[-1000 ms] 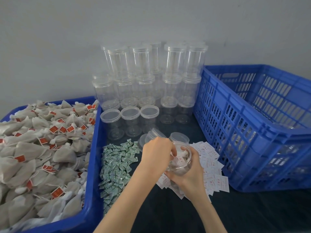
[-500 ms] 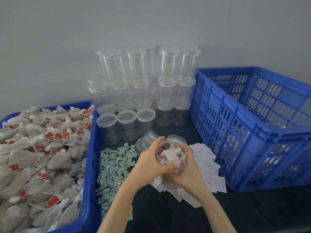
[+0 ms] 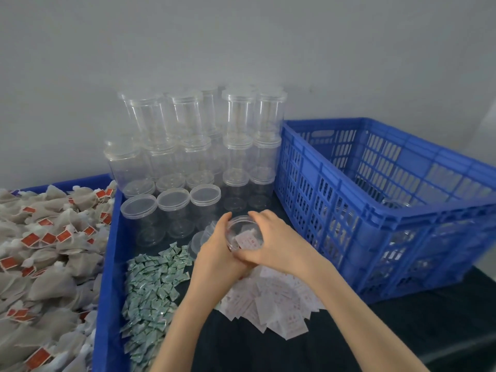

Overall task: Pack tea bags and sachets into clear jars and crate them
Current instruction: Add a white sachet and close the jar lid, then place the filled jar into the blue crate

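Early stage: left hand [image 3: 214,253] and right hand [image 3: 279,245] both grip one clear jar [image 3: 243,233] above the white sachets [image 3: 271,296] (a white sachet visible inside it), blue crate [image 3: 375,210] near-empty, empty jars [image 3: 188,157] and tea bags [image 3: 48,237] mostly unpacked.

Soft even light, slight blur, wide-angle bending.

There is one view only, from the person's head, looking forward and steeply down onto the dark table [image 3: 402,331]. It sits close above the table's near edge and faces the grey wall [image 3: 241,49] behind the table.
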`<action>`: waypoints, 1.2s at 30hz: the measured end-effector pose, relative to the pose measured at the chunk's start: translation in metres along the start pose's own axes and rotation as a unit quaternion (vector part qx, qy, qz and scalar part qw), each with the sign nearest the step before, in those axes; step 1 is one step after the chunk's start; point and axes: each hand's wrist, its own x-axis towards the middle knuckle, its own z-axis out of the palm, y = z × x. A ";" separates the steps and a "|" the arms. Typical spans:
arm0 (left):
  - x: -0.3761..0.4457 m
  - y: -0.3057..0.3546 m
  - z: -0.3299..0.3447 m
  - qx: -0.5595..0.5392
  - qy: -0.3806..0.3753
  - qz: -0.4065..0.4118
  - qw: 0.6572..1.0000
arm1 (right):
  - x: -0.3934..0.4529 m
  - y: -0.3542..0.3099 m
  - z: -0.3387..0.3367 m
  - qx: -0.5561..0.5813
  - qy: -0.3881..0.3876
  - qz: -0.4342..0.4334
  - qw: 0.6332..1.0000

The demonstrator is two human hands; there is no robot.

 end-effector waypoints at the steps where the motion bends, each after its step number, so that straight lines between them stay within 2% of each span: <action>1: 0.002 0.003 0.001 -0.007 0.001 0.006 1.000 | 0.001 -0.002 -0.006 -0.017 0.001 0.003 1.000; 5: 0.008 0.018 0.009 -0.051 -0.018 0.048 0.997 | 0.001 -0.006 -0.030 -0.100 0.035 0.000 0.994; 8: 0.014 0.038 0.012 -0.116 -0.005 0.068 0.991 | 0.002 -0.005 -0.057 -0.126 0.056 -0.005 0.990; 12: 0.018 0.063 0.012 -0.166 0.034 0.117 0.979 | 0.005 -0.001 -0.105 -0.098 0.085 -0.008 0.992; 17: 0.017 0.077 0.016 -0.204 0.071 0.137 0.967 | 0.005 0.004 -0.171 -0.057 0.170 -0.021 0.983; 20: 0.021 0.078 0.022 -0.214 0.065 0.128 0.966 | 0.008 0.010 -0.209 -0.026 0.213 -0.016 0.977; 26: 0.028 0.078 0.036 -0.157 0.037 0.149 0.976 | 0.019 0.045 -0.266 -0.003 0.281 0.002 0.960; 31: 0.029 0.073 0.046 -0.147 0.024 0.152 0.977 | 0.045 0.075 -0.264 -0.041 0.304 0.078 0.949; 36: 0.029 0.069 0.052 -0.154 -0.010 0.123 0.980 | 0.078 0.100 -0.240 -0.051 0.279 0.132 0.950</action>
